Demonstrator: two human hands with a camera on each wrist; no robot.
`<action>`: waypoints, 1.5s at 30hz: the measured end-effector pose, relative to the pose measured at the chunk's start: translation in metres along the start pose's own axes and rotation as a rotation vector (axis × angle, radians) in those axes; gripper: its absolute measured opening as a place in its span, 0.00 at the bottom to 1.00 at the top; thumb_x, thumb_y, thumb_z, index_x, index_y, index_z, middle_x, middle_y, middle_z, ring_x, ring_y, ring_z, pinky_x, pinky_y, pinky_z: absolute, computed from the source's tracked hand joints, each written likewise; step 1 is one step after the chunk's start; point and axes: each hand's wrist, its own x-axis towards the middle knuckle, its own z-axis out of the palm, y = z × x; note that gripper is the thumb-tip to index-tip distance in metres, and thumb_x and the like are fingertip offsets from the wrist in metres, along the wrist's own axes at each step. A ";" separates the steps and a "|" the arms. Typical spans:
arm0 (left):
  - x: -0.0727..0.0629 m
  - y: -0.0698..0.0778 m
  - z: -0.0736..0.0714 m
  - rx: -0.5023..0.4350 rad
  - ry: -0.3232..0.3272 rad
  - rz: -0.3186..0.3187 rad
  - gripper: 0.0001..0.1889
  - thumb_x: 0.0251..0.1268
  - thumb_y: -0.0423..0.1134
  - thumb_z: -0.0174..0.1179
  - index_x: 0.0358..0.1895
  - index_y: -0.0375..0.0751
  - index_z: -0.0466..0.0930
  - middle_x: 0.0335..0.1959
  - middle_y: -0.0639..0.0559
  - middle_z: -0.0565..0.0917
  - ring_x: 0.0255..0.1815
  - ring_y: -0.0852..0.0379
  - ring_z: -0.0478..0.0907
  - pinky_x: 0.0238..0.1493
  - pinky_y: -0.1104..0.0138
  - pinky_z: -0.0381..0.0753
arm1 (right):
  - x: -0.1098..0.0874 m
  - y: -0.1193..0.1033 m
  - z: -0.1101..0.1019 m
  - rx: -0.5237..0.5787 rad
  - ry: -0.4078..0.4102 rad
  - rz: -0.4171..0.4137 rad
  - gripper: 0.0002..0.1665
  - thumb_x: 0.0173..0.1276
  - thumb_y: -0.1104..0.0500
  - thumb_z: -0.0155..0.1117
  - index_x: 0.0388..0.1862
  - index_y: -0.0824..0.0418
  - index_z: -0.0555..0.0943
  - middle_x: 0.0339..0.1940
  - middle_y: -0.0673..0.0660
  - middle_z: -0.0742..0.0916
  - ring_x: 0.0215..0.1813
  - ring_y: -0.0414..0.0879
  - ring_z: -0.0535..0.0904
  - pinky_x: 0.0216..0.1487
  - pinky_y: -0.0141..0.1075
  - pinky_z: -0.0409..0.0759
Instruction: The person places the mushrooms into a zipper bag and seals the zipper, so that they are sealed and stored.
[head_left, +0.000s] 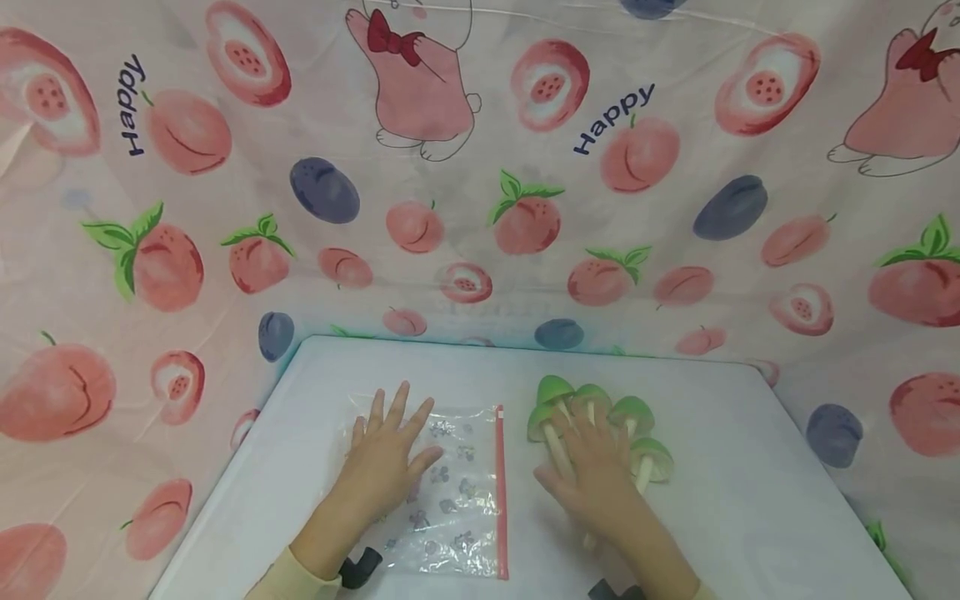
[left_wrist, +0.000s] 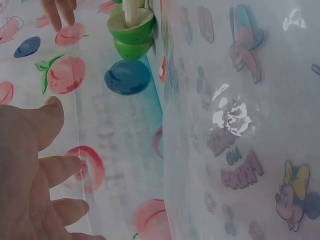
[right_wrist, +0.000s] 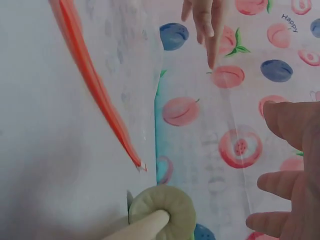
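Observation:
A clear zip bag (head_left: 450, 533) printed with small cartoon figures lies flat on the white table, its red zip strip (head_left: 502, 492) on the right side. My left hand (head_left: 382, 467) is over the bag's left part, fingers spread and straight. To the right of the bag sit several mushrooms with green caps (head_left: 555, 389) and pale stems, fanned out together. Over their stems is my right hand (head_left: 596, 471), fingers extended and thumb out to the left, hiding part of the group. One mushroom (right_wrist: 162, 202) shows its pale underside in the right wrist view.
The white tabletop (head_left: 750, 500) ends at a back edge against a hanging cloth (head_left: 465, 192) printed with peaches and rabbits. This cloth also surrounds the left and right sides. Black wrist mounts (head_left: 362, 568) show near both wrists.

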 end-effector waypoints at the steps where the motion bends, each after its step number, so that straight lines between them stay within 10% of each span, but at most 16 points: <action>1: 0.000 0.000 0.001 -0.009 -0.010 -0.003 0.40 0.77 0.63 0.61 0.86 0.59 0.61 0.91 0.41 0.49 0.90 0.27 0.42 0.77 0.23 0.54 | 0.000 -0.002 0.000 0.011 0.002 -0.002 0.46 0.71 0.37 0.68 0.83 0.52 0.70 0.88 0.63 0.65 0.87 0.78 0.52 0.76 0.85 0.44; 19: 0.003 0.005 0.011 -0.037 0.011 0.122 0.38 0.72 0.60 0.68 0.79 0.48 0.73 0.86 0.35 0.62 0.86 0.27 0.57 0.77 0.32 0.67 | -0.002 -0.011 0.016 0.234 0.067 -0.039 0.35 0.63 0.56 0.79 0.71 0.56 0.82 0.78 0.61 0.80 0.80 0.63 0.74 0.74 0.64 0.76; 27: 0.002 0.006 0.015 -0.043 -0.003 0.160 0.35 0.71 0.57 0.70 0.77 0.48 0.76 0.81 0.37 0.70 0.82 0.27 0.64 0.77 0.33 0.69 | -0.004 -0.020 0.029 0.405 -0.078 0.151 0.33 0.66 0.58 0.77 0.71 0.49 0.83 0.81 0.55 0.78 0.84 0.61 0.70 0.78 0.65 0.70; 45: 0.003 0.005 0.035 -0.152 -0.113 0.173 0.36 0.61 0.58 0.77 0.73 0.58 0.80 0.81 0.47 0.71 0.83 0.36 0.65 0.73 0.28 0.68 | -0.008 -0.017 0.053 0.413 -0.127 0.147 0.32 0.62 0.60 0.79 0.67 0.50 0.84 0.76 0.54 0.82 0.79 0.60 0.76 0.78 0.63 0.71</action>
